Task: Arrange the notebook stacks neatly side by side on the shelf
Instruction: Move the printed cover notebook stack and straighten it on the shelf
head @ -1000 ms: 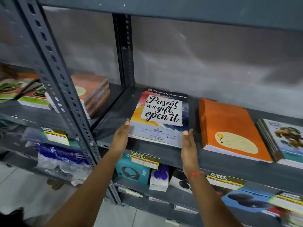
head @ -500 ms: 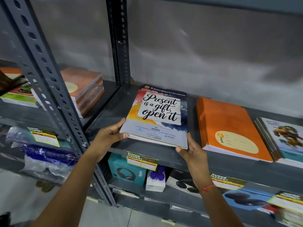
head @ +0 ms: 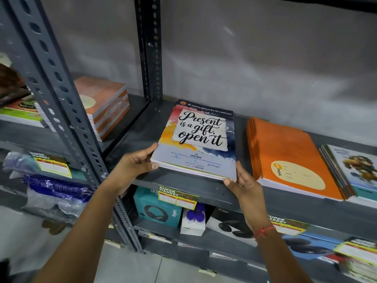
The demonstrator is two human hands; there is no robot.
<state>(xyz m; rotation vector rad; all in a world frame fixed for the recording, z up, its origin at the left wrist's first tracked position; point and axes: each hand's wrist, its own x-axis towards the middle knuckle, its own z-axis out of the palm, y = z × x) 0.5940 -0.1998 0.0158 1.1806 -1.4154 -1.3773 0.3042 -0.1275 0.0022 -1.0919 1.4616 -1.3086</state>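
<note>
A: Notebooks, the "Present is a gift" stack, lie flat on the grey shelf, near its front edge.

B: And who holds them?

A: The left hand clasps the stack's seven o'clock corner, thumb under, fingers along the side. The right hand pinches the five o'clock corner.

B: Neighbours?

A: At three o'clock, apart from it, sits an orange stack; just beside that, an illustrated stack. At nine o'clock, past the slotted upright, rests another orange pile.

B: Below?

A: Headphone boxes, at six o'clock.
</note>
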